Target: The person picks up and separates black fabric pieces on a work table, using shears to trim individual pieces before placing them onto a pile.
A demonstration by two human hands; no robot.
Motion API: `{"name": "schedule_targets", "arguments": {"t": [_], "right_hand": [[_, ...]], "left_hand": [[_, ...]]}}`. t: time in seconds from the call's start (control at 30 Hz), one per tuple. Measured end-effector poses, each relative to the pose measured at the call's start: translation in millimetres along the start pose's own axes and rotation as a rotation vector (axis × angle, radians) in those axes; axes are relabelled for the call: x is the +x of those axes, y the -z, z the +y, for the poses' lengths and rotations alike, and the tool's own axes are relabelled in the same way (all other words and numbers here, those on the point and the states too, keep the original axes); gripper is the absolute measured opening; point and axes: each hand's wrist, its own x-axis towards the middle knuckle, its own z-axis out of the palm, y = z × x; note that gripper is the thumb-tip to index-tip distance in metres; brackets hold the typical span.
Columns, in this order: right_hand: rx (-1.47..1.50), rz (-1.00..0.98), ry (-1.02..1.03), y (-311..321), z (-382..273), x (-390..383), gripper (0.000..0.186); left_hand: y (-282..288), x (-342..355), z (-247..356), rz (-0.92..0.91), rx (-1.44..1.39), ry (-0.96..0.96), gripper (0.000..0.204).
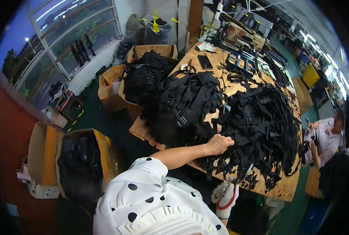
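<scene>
Black straps (pixel 256 117) lie heaped across the wooden worktable (pixel 284 188), and every place below is told from that table. In the head view, the left hand (pixel 219 144) is bare and rests knuckles-up on the near part of the heap, fingers curled into the webbing, closed on a few strands. The right hand (pixel 225 197), in a white glove with a red cuff edge, hangs just off the table's near edge, fist closed around a slim metal tool (pixel 243 174) whose tip pokes into the straps; its kind is too small to tell.

Risk, as I judge it: the straps are tangled and carry buckles (pixel 181 121), so pulling one could drag neighbours over the near edge. The tool's tip sits near the bare left hand and could nick it.

Left of the table stand open brown cardboard boxes (pixel 115 84) stuffed with more black webbing; nearer, a yellow-brown box (pixel 104 152) holds dark material. Beyond the far left corner sit dark sacks (pixel 156 31) with yellow tags. A dark phone (pixel 205 62) lies on the far end. A seated person (pixel 325 139) works at the right.
</scene>
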Motion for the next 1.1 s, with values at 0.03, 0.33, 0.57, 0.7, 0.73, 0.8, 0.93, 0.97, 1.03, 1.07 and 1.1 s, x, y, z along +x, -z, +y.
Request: {"name": "schedule_targets", "arguments": {"t": [0.03, 0.33, 0.57, 0.7, 0.73, 0.8, 0.93, 0.97, 1.03, 1.07, 1.1], "right_hand": [[-0.007, -0.013, 0.0, 0.8, 0.8, 3.5, 0.024], [0.102, -0.044, 0.316, -4.5, -21.5, 67.8, 0.03], [-0.084, 0.03, 0.318, -31.2, -38.0, 75.9, 0.037], [-0.157, -0.016, 0.437, -20.1, -31.0, 83.3, 0.042], [-0.253, 0.029, 0.511, -18.1, -31.3, 84.9, 0.046], [-0.311, 0.074, 0.546, -10.7, -33.7, 88.2, 0.052], [-0.621, 0.032, 0.71, -9.3, -45.8, 81.7, 0.05], [-0.642, -0.033, 0.792, -17.8, -45.7, 76.9, 0.049], [-0.607, -0.112, 0.784, -26.2, -44.2, 67.2, 0.05], [-0.64, -0.126, 0.779, -27.9, -44.3, 67.0, 0.05], [-0.672, -0.138, 0.772, -29.2, -43.6, 65.5, 0.051]], "left_hand": [[7.2, 3.9, 1.9, 0.011, 0.005, 0.008, 0.02], [67.9, 18.5, 32.8, 0.581, 0.001, -0.304, 0.02], [48.4, -6.3, 48.2, 0.476, 0.049, -0.581, 0.012], [45.2, -11.1, 53.0, 0.444, 0.04, -0.532, 0.012], [45.7, -11.8, 53.8, 0.421, 0.038, -0.497, 0.013], [49.2, -12.3, 53.8, 0.407, 0.029, -0.353, 0.015], [58.7, -3.8, 54.6, 0.301, -0.294, 0.046, 0.025], [60.7, 0.1, 55.6, 0.341, -0.505, 0.104, 0.028], [69.8, 7.0, 63.1, 0.182, -0.712, 0.113, 0.031], [75.0, 9.4, 65.4, 0.069, -0.783, 0.142, 0.029], [78.9, 9.2, 67.3, -0.049, -0.852, 0.172, 0.027]]}}
